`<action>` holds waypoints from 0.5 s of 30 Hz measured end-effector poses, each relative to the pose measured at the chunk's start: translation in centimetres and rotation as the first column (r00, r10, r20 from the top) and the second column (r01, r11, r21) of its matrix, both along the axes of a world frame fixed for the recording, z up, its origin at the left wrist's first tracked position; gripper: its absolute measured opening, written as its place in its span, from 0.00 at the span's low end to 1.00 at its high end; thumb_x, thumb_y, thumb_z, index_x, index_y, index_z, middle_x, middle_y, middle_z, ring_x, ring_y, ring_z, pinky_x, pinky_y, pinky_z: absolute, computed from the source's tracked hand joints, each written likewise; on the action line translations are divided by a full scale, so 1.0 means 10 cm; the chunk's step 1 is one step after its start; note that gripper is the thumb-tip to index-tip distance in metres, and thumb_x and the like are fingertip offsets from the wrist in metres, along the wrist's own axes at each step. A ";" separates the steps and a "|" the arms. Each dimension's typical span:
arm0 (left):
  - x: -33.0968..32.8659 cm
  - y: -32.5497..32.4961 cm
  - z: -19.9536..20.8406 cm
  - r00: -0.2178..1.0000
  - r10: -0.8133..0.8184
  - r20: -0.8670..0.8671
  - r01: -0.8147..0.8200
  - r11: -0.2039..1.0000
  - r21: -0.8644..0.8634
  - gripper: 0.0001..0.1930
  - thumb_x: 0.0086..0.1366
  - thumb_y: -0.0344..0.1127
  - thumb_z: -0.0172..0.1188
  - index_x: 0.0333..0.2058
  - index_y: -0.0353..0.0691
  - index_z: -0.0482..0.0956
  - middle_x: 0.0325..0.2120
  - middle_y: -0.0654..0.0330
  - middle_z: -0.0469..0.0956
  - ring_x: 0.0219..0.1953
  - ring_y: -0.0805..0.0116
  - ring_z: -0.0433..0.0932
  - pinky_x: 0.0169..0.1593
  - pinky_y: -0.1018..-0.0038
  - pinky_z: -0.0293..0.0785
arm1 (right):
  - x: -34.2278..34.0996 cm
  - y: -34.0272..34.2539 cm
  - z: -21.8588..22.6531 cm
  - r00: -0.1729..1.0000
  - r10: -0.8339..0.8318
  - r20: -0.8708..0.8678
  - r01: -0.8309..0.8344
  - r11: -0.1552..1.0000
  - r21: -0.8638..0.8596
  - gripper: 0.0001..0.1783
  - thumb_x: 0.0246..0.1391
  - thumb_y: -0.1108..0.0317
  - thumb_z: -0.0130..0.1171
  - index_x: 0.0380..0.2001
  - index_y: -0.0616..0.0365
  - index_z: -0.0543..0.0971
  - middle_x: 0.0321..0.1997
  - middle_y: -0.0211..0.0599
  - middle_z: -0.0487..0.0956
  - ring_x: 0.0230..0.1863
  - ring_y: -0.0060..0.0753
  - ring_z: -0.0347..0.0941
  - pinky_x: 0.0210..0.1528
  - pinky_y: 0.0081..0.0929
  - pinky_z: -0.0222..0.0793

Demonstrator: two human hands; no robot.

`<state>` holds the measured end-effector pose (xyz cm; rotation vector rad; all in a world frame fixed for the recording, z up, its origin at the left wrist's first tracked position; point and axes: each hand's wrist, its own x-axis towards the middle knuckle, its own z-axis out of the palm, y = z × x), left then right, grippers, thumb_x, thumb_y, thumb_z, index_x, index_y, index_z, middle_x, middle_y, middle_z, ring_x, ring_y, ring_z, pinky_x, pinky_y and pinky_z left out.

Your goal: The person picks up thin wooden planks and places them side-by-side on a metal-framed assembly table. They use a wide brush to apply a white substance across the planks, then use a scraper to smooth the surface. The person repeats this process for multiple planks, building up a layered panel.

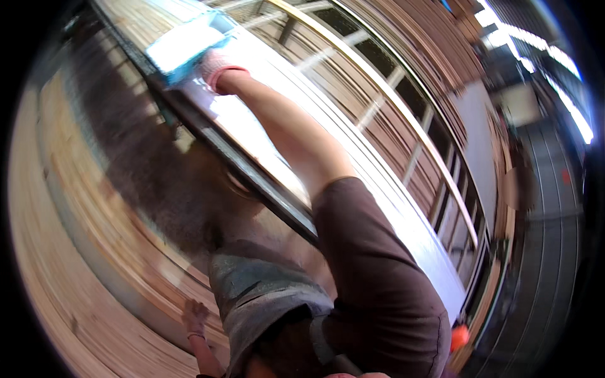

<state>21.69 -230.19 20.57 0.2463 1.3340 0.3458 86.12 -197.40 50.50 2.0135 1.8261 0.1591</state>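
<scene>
My right arm, in a dark brown sleeve, reaches up and to the left across a long white surface. At its end my right hand (218, 67), in a pale glove with a pink cuff, is closed on the near side of a blue box-shaped object (189, 47). The top of that object is washed out to white by glare, so its contents cannot be made out. My left hand (195, 315) is low at the left, by stacked wooden boards (120, 220). Its fingers look spread, with nothing visible in them, though the picture is blurred there.
A dark metal rail (252, 179) runs along the near edge of the white surface (391, 220). Beyond lies a pale slatted frame (378, 82), with stacked brown boards (428, 38) farther off. An orange object (460, 337) sits at the lower right, near grey floor (542, 264).
</scene>
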 end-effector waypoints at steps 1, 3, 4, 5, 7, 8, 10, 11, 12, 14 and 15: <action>-0.02 0.45 0.03 0.996 -0.085 0.007 0.084 0.994 0.069 0.23 0.73 0.53 0.53 0.55 0.43 0.75 0.40 0.56 0.79 0.41 0.61 0.79 0.46 0.63 0.76 | 0.07 -0.11 -0.08 0.592 -0.275 -0.757 0.517 0.851 0.094 0.14 0.49 0.62 0.62 0.35 0.58 0.88 0.38 0.48 0.85 0.40 0.40 0.84 0.41 0.38 0.79; 0.35 1.13 0.41 0.996 -0.085 -0.025 0.088 0.979 0.182 0.21 0.74 0.53 0.52 0.55 0.44 0.75 0.44 0.57 0.80 0.46 0.59 0.79 0.49 0.61 0.77 | -0.10 -0.37 -0.02 0.952 -0.096 -0.291 0.135 0.984 0.116 0.12 0.46 0.63 0.64 0.33 0.56 0.88 0.38 0.47 0.85 0.41 0.42 0.84 0.43 0.38 0.80; 0.50 1.37 0.62 0.998 -0.005 -0.056 0.019 0.967 0.254 0.20 0.74 0.54 0.52 0.53 0.46 0.77 0.45 0.59 0.81 0.46 0.59 0.80 0.47 0.61 0.78 | -0.26 -0.56 0.12 0.708 -0.325 -0.627 0.472 0.878 0.078 0.12 0.46 0.62 0.66 0.32 0.56 0.88 0.38 0.48 0.85 0.42 0.42 0.84 0.43 0.38 0.80; 0.64 1.67 0.87 0.992 -0.056 -0.114 0.084 0.962 0.260 0.18 0.75 0.53 0.51 0.50 0.47 0.77 0.39 0.62 0.78 0.42 0.63 0.77 0.44 0.64 0.76 | -0.25 -0.76 0.14 0.856 -0.228 -0.463 0.244 0.969 -0.025 0.14 0.44 0.59 0.69 0.32 0.55 0.88 0.37 0.48 0.85 0.41 0.42 0.84 0.42 0.38 0.80; 1.04 1.91 1.16 0.972 -0.103 -0.210 0.161 0.947 0.278 0.17 0.76 0.53 0.48 0.44 0.48 0.77 0.27 0.67 0.72 0.33 0.71 0.72 0.39 0.69 0.71 | -0.38 -1.47 0.32 0.705 -0.309 -0.638 0.409 0.912 0.010 0.17 0.44 0.55 0.72 0.35 0.54 0.87 0.38 0.46 0.85 0.43 0.42 0.84 0.43 0.37 0.79; 1.05 1.97 1.03 0.975 -0.179 -0.131 0.204 0.955 0.214 0.16 0.77 0.53 0.48 0.40 0.49 0.75 0.26 0.67 0.70 0.31 0.71 0.70 0.37 0.69 0.69 | -0.46 -1.75 0.34 0.578 -0.366 -0.730 0.516 0.857 -0.022 0.20 0.45 0.53 0.72 0.38 0.53 0.86 0.38 0.45 0.85 0.43 0.42 0.83 0.44 0.38 0.79; 1.02 2.07 0.55 0.933 -0.355 0.049 0.351 0.933 0.073 0.18 0.77 0.52 0.47 0.31 0.49 0.72 0.23 0.69 0.67 0.26 0.71 0.66 0.32 0.69 0.66 | -0.54 -2.59 0.45 0.437 -0.413 -0.799 0.640 0.767 -0.047 0.25 0.51 0.50 0.68 0.47 0.55 0.82 0.38 0.46 0.85 0.44 0.45 0.83 0.44 0.41 0.80; 1.19 2.02 0.46 0.858 -0.485 0.172 0.483 0.874 0.054 0.18 0.77 0.51 0.47 0.29 0.50 0.69 0.22 0.69 0.66 0.25 0.70 0.65 0.30 0.69 0.64 | -0.55 -3.14 0.52 0.429 -0.421 -0.799 0.661 0.750 -0.041 0.27 0.57 0.49 0.64 0.53 0.58 0.78 0.38 0.48 0.85 0.44 0.48 0.84 0.44 0.43 0.81; 1.23 1.91 0.46 0.763 -0.577 0.290 0.592 0.805 0.045 0.19 0.77 0.51 0.47 0.26 0.50 0.66 0.21 0.69 0.64 0.23 0.69 0.63 0.28 0.68 0.62 | -0.65 -3.67 0.63 0.565 -0.465 -0.681 0.574 0.815 -0.080 0.26 0.62 0.51 0.59 0.52 0.62 0.76 0.37 0.51 0.85 0.43 0.51 0.84 0.39 0.46 0.81; 1.42 1.65 0.45 0.613 -0.732 0.297 0.757 0.652 0.043 0.20 0.77 0.50 0.48 0.24 0.51 0.64 0.19 0.70 0.63 0.20 0.70 0.61 0.25 0.69 0.59 | -0.76 -4.74 0.22 0.571 -0.587 -0.574 0.673 0.735 -0.083 0.23 0.60 0.54 0.59 0.47 0.63 0.77 0.35 0.49 0.85 0.40 0.47 0.85 0.34 0.43 0.81; 1.56 1.42 0.61 0.593 -0.785 0.181 0.794 0.607 0.032 0.20 0.77 0.50 0.49 0.24 0.51 0.64 0.19 0.71 0.62 0.19 0.71 0.60 0.23 0.70 0.58 | -0.87 -5.27 0.30 0.472 -0.652 -0.594 0.719 0.674 -0.168 0.20 0.60 0.55 0.58 0.44 0.63 0.78 0.35 0.48 0.84 0.38 0.45 0.85 0.33 0.42 0.81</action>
